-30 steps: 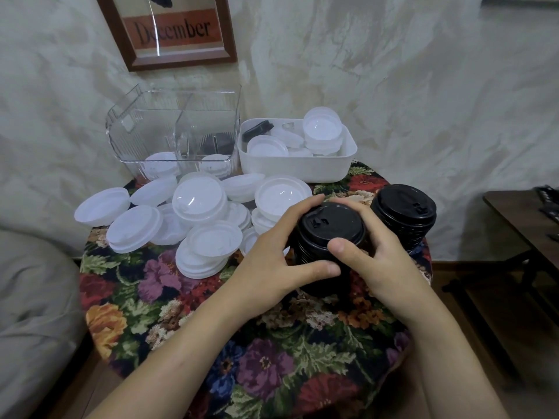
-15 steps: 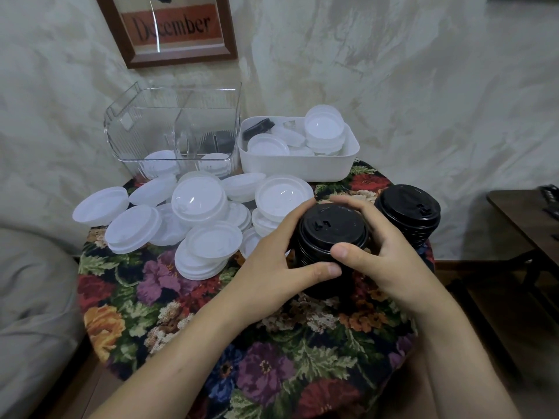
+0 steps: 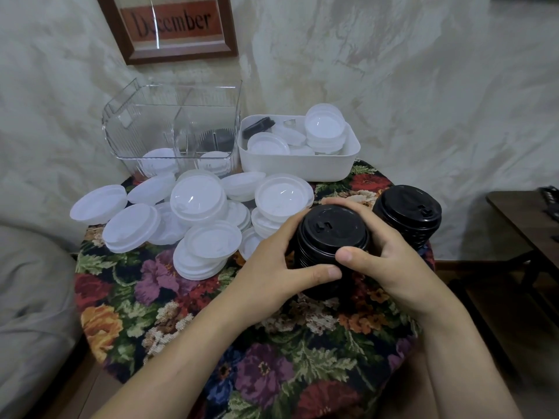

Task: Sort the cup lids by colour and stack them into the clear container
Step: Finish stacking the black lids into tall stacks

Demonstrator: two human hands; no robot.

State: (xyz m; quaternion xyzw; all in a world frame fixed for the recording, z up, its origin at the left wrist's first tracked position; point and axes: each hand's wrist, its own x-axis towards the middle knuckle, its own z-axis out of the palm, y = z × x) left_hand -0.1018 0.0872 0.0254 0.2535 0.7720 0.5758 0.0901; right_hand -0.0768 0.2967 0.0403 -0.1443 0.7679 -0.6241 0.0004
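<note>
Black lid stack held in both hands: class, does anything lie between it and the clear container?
Yes: loose white lids cover the table between the black lid stack and the clear container. Carried above them, the path looks open.

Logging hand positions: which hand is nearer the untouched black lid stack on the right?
Right. The right hand grips the held stack just beside the untouched stack; the left hand grips the held stack's far side, farther away.

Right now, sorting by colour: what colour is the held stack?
Black. The lid stack shows best in the head view.
</note>
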